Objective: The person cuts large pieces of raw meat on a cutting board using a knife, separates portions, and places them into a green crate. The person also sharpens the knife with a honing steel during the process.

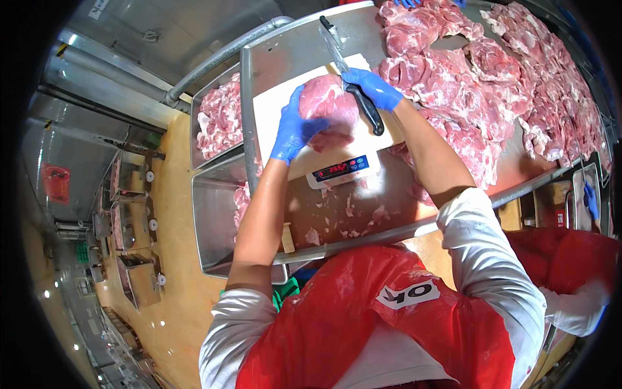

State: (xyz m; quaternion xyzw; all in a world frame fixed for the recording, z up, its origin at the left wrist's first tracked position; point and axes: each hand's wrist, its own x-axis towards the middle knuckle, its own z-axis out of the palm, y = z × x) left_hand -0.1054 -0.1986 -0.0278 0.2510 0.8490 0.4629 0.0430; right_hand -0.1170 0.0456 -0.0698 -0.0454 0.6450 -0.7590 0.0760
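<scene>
A large rounded piece of raw pink meat (332, 107) rests on a white cutting board (275, 107). My left hand (293, 129), in a blue glove, cups its left side, with the thumb across its near part. At its right edge my right hand (374, 87), also gloved in blue, closes round a knife (369, 115). The black handle of that knife points back toward me, and its blade reaches away past the meat. A second black-handled knife (329, 26) lies near the far edge of the board. A digital scale (342, 171) with a lit red display shows at the board's near edge.
Raw meat pieces (427, 71) heap over the right of the steel table (272, 61). Metal bins (217, 201) stand left of it, one holding meat trimmings (220, 117). Small scraps (350, 207) lie nearer me. At the right is another person's red apron (560, 259) and gloved hand (591, 200).
</scene>
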